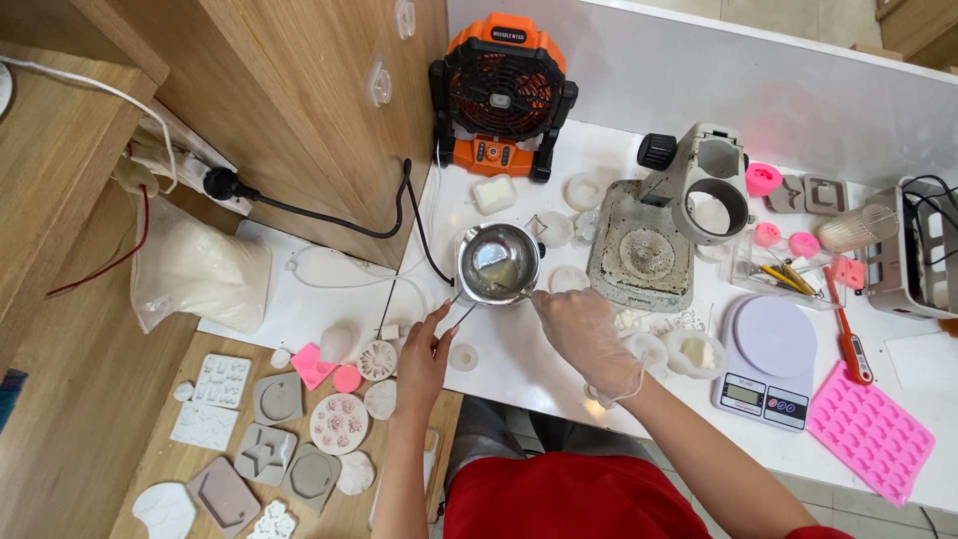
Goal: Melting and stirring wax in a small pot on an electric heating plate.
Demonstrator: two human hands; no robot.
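Head view: left hand (pixel 424 359) fingers pinch the steel pot (pixel 498 263) handle; gloved right hand (pixel 589 334) fingertips hidden, grip unclear.

Fan (pixel 502 95) behind pot (pixel 498 264) — (scale (pixel 769 361) right)

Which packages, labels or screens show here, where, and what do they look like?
Kitchen scale: right of the right hand, round lilac platform, small grey display strip at its front.
Plastic bag: far left, clear, full of white granules.
Fan: back centre, orange and black, dark label strip on top.
Thermometer: right of the scale, red probe with a small dark readout.
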